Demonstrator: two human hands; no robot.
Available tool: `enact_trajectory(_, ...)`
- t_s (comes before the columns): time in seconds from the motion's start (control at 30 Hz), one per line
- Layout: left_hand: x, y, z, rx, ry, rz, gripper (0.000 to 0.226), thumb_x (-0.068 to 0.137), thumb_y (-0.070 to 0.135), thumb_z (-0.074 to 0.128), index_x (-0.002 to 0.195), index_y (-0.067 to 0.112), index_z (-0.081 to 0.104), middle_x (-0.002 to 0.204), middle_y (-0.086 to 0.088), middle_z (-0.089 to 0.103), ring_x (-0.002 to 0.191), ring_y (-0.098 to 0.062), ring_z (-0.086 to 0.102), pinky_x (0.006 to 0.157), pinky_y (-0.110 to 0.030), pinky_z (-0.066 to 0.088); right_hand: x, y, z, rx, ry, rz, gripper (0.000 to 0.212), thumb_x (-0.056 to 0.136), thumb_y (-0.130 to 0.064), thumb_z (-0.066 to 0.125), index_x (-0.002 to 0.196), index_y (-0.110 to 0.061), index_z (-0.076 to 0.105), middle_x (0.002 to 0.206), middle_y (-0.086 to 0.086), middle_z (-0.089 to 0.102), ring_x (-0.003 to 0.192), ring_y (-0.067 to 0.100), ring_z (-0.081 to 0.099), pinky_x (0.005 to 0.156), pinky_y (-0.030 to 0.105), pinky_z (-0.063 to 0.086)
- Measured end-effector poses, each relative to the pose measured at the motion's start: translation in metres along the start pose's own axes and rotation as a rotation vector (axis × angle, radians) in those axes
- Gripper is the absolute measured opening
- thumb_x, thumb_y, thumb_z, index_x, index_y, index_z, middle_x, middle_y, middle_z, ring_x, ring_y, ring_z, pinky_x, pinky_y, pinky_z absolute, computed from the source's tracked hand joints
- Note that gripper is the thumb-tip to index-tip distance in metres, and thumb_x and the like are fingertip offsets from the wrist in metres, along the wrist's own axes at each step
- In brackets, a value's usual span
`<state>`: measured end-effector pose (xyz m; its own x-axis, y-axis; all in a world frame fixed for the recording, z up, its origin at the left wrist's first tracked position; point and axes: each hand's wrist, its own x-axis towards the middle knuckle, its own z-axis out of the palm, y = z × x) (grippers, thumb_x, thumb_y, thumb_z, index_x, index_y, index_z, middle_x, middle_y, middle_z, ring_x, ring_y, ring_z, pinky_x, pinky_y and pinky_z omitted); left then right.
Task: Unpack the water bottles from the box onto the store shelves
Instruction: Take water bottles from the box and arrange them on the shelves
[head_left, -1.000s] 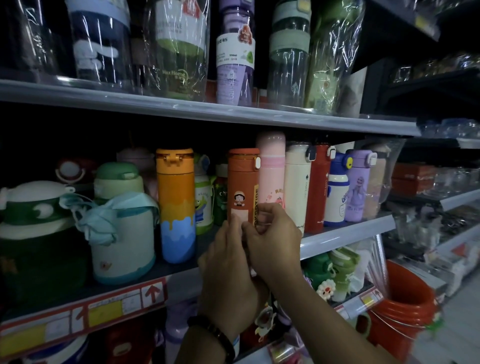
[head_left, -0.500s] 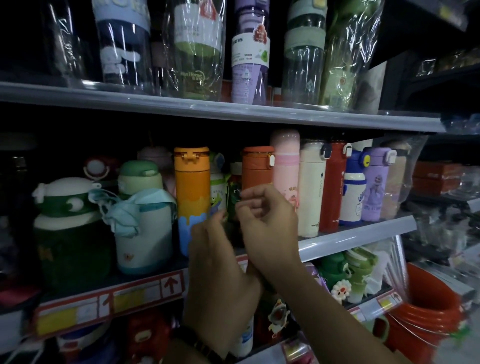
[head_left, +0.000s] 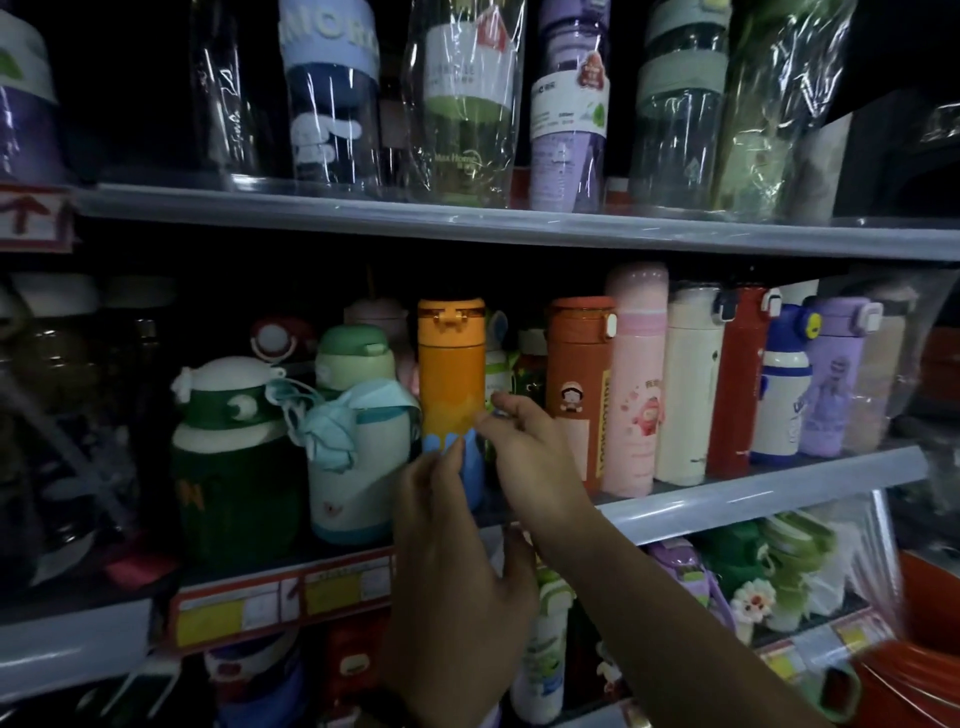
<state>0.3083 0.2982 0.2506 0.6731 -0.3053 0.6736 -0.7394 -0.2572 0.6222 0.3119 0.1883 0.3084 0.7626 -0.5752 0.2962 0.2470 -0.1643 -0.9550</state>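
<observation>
An orange water bottle (head_left: 451, 374) with a blue base stands upright on the middle shelf (head_left: 753, 493). My left hand (head_left: 457, 566) reaches up from below, fingers apart, fingertips against the bottle's blue base. My right hand (head_left: 530, 457) is just right of the bottle, fingers curled into a pinch at its side; I cannot tell if it holds anything. Right of the hands stand a brown-orange bottle (head_left: 576, 384), a pink one (head_left: 636, 374), a cream one (head_left: 688, 384) and a red one (head_left: 737, 384). The box is out of view.
A pale green jug (head_left: 353, 499) with a face mask (head_left: 332, 421) draped on it and a dark green jug (head_left: 228, 467) stand left of the orange bottle. Wrapped clear bottles fill the upper shelf (head_left: 467, 223). More bottles sit below. An orange bucket (head_left: 924, 675) is at the lower right.
Both hands have moved left, from in front of the brown-orange bottle to the orange bottle. The left hand's fingers have spread. The view has shifted left.
</observation>
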Motion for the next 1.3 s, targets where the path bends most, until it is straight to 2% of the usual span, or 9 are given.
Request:
enact_trajectory(0.17,0.001,-0.003,0.0,0.065,-0.023,-0.042,0.092,0.086,0.03,0.075,0.159,0.036,0.018,0.159,0.012,0.017,0.148,-0.017,0.034,0.119,-0.053,0.035,0.0,0.008,0.006,-0.006,-0.043,-0.019,0.014,0.108,-0.03,0.055,0.119,-0.036,0.061,0.106,-0.012,0.071,0.104,0.011,0.068,0.107,0.044,0.052)
enact_trajectory(0.4,0.004,-0.007,0.0,0.058,-0.008,-0.077,0.1,0.099,0.03,0.065,0.155,0.045,-0.016,0.171,0.018,0.003,0.155,-0.003,0.005,0.125,-0.043,0.008,-0.004,0.014,0.006,-0.103,0.031,-0.112,0.019,0.1,-0.021,0.067,0.118,-0.014,0.069,0.092,-0.002,0.075,0.096,0.017,0.071,0.095,0.048,0.058)
enact_trajectory(0.53,0.006,-0.015,-0.002,0.073,-0.058,-0.065,0.101,0.096,0.027,0.071,0.162,0.039,-0.003,0.169,0.018,0.011,0.154,-0.004,0.016,0.121,-0.041,0.009,-0.006,0.016,0.005,-0.206,0.045,-0.132,0.016,0.097,-0.024,0.072,0.112,-0.019,0.074,0.099,-0.005,0.079,0.094,0.01,0.073,0.086,0.032,0.06)
enact_trajectory(0.67,0.005,-0.015,0.002,0.116,-0.034,-0.071,0.104,0.093,0.024,0.073,0.163,0.039,-0.003,0.154,0.014,0.019,0.142,-0.012,0.032,0.12,-0.047,0.017,-0.007,0.02,0.005,-0.256,0.057,-0.152,0.023,0.097,-0.028,0.072,0.119,-0.022,0.071,0.107,-0.003,0.078,0.1,0.014,0.074,0.09,0.038,0.062)
enact_trajectory(0.77,0.001,-0.012,0.009,0.155,-0.015,-0.062,0.105,0.091,0.023,0.072,0.165,0.032,-0.002,0.157,0.011,0.02,0.145,-0.013,0.026,0.118,-0.047,0.02,-0.01,0.02,0.002,-0.292,0.094,-0.155,0.032,0.097,-0.027,0.073,0.127,-0.022,0.063,0.112,-0.005,0.075,0.101,0.01,0.072,0.083,0.021,0.059)
enact_trajectory(0.87,0.003,-0.012,0.013,0.146,0.025,-0.081,0.091,0.085,0.027,0.073,0.162,0.024,0.023,0.159,0.007,0.034,0.146,-0.017,0.036,0.117,-0.049,0.032,-0.013,0.02,0.0,-0.342,0.12,-0.146,0.04,0.097,-0.026,0.072,0.132,-0.025,0.054,0.115,-0.005,0.07,0.103,0.008,0.068,0.074,0.007,0.048)
enact_trajectory(1.0,0.004,-0.01,0.017,-0.061,0.079,-0.169,0.091,0.079,0.062,0.049,0.158,0.029,0.021,0.157,0.01,0.034,0.148,-0.011,0.031,0.125,-0.055,0.022,-0.019,0.022,-0.003,-0.392,0.16,-0.177,0.046,0.094,-0.021,0.076,0.133,-0.023,0.052,0.117,-0.005,0.071,0.106,0.012,0.07,0.09,0.024,0.058)
enact_trajectory(1.13,0.001,-0.012,0.014,0.128,-0.002,-0.064,0.109,0.086,0.048,0.07,0.164,0.03,-0.004,0.151,0.006,0.023,0.139,-0.014,0.03,0.12,-0.048,0.018,-0.027,0.021,-0.006,-0.419,0.173,-0.218,0.047,0.095,-0.02,0.075,0.137,-0.022,0.055,0.119,-0.007,0.072,0.107,0.009,0.069,0.09,0.018,0.057)
enact_trajectory(1.3,0.002,-0.013,0.02,0.128,0.004,-0.077,0.107,0.083,0.059,0.061,0.165,0.023,0.004,0.156,0.002,0.034,0.144,-0.02,0.037,0.119,-0.053,0.02,-0.029,0.02,-0.007,-0.474,0.214,-0.25,0.042,0.096,-0.017,0.073,0.136,-0.019,0.06,0.115,-0.002,0.072,0.102,0.014,0.069,0.092,0.032,0.058)
